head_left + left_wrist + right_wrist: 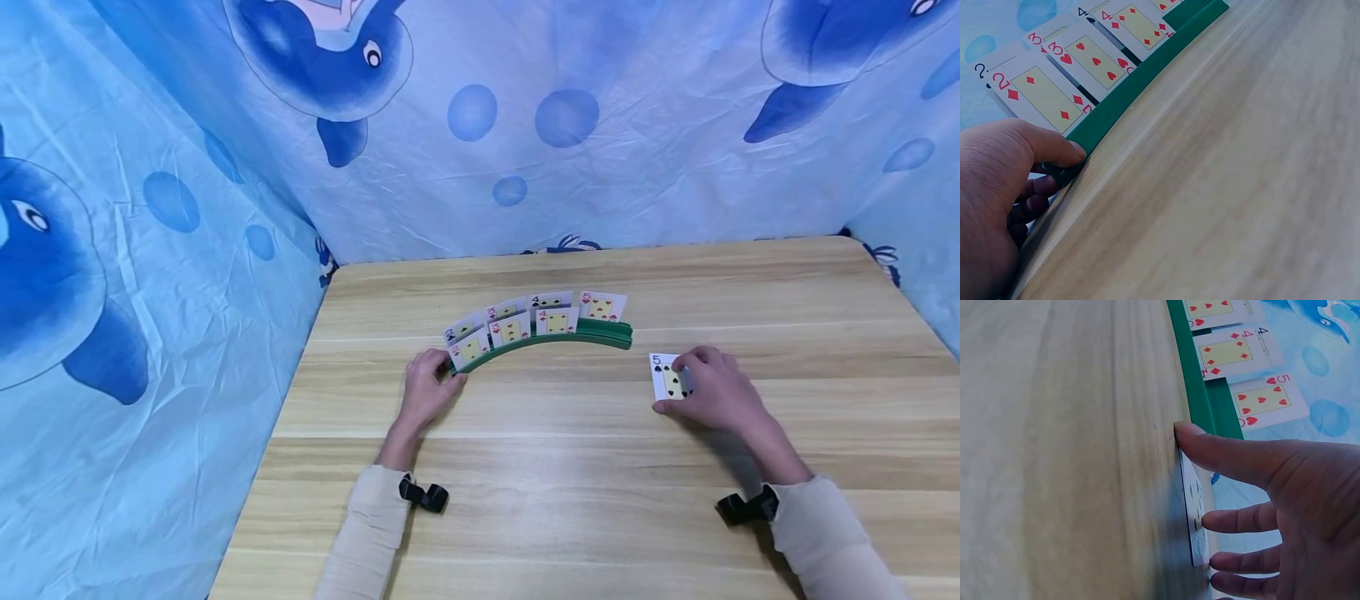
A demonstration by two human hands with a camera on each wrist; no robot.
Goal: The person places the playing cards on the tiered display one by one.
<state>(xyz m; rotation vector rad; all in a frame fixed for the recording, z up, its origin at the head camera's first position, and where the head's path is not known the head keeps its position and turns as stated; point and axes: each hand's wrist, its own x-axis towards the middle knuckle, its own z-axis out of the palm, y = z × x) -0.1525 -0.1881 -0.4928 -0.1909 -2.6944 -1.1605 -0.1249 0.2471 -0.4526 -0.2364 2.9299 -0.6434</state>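
A curved green card holder stands on the table with playing cards upright in two rows. My left hand grips its left end, thumb on the front face and fingers curled behind, below the two of diamonds. The front row also shows the three of hearts and four of diamonds; the five of hearts stands at the right of the back row. To the right of the holder, my right hand holds the five of spades face up, thumb and fingers at its edges, partly covering it.
The wooden table extends around both hands. Blue sheeting with whale prints hangs along its back and left side. Small black devices are strapped at both wrists over pale sleeves.
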